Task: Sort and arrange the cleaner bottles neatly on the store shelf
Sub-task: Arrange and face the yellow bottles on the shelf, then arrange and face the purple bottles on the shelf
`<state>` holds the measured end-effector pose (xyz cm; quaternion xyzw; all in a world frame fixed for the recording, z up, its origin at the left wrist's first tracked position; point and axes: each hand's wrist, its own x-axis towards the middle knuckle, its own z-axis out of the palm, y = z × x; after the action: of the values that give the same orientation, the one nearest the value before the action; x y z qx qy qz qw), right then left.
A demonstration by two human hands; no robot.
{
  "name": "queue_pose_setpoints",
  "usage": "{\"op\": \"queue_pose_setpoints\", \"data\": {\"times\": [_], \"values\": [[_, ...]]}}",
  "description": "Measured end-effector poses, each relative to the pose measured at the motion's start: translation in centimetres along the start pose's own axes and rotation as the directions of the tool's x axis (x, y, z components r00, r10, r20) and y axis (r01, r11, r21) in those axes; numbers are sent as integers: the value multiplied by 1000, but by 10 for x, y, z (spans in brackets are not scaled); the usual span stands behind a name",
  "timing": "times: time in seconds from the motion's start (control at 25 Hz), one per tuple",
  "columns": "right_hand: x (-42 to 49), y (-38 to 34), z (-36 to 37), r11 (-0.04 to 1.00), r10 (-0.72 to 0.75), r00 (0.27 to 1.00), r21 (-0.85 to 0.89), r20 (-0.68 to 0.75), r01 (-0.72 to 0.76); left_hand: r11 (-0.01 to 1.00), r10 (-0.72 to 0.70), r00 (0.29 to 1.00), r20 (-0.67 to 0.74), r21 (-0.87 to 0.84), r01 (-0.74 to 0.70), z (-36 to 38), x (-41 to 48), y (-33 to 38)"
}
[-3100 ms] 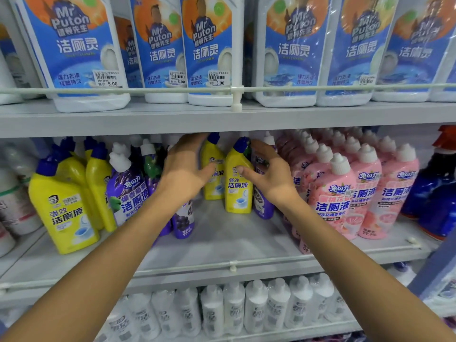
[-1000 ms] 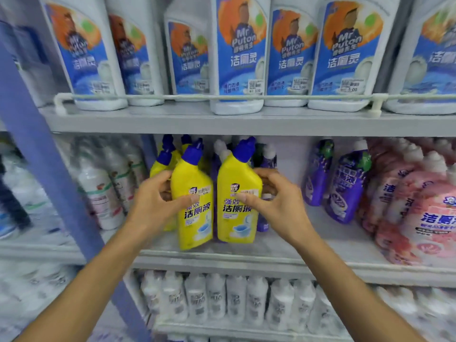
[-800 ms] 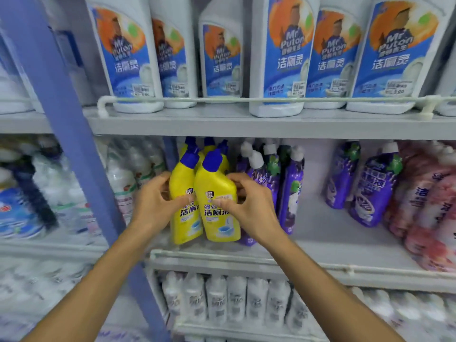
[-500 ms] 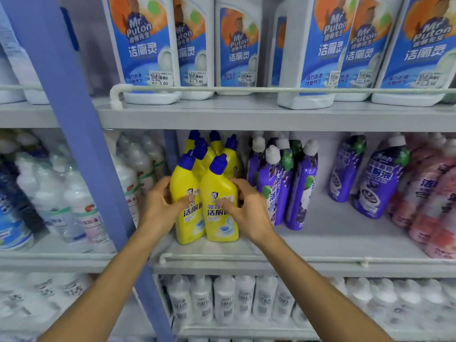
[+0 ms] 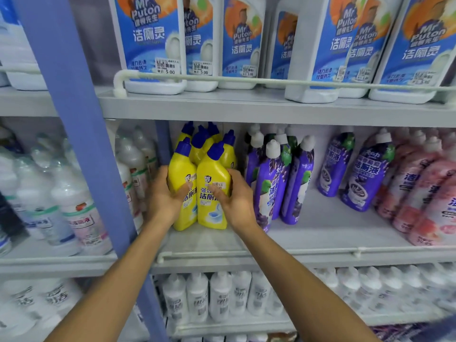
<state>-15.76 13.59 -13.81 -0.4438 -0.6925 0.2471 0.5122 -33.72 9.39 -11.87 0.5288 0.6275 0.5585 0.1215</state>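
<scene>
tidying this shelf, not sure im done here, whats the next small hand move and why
Probably let go: the left hand and right hand grip the front yellow bottles, which already stand side by side on the shelf, labels forward, before the other yellow ones. The purple bottles lean unevenly.

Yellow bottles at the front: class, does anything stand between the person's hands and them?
Nothing visible does. The left hand holds the left yellow bottle and the right hand the right yellow bottle, thumbs across their labels.
</scene>
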Motion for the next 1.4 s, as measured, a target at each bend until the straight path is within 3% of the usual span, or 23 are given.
{"op": "queue_pose_setpoints", "data": {"times": [0.28, 0.48, 0.64, 0.8, 0.92, 1.04, 1.16, 1.28, 1.4], "values": [[-4, -13, -32, 996, -20, 986, -84, 167, 34, 989, -126, 991, 55, -65, 129, -4, 1, 3], [-30, -29, -97, 997, -79, 941, 5, 329, 82, 994, -62, 997, 48, -81, 66, -17, -18, 29], [-34, -30, -155, 992, -121, 939, 81, 323, 100, 996, 70, 996, 49, 58, -73, -23, -48, 69], [-14, -7, -214, 992, -126, 957, 20, 263, 125, 999, 45, 959, 281, -19, -42, 16, -67, 108], [6, 21, -248, 991, -118, 977, -45, 179, 128, 999, 35, 947, 319, -20, -30, 59, -70, 129], [33, 50, -254, 994, -35, 991, -97, 132, 48, 1000, 20, 953, 302, -17, -16, 94, -69, 134], [54, 66, -238, 996, 83, 967, -49, 240, -73, 1000, 18, 983, 181, -21, -15, 117, -68, 129], [62, 75, -224, 999, 43, 954, 4, 297, -46, 999, 38, 994, 106, -15, -36, 122, -68, 126], [63, 80, -235, 998, 50, 959, 12, 278, -56, 999, 37, 990, 135, -4, -37, 123, -70, 130]]}}
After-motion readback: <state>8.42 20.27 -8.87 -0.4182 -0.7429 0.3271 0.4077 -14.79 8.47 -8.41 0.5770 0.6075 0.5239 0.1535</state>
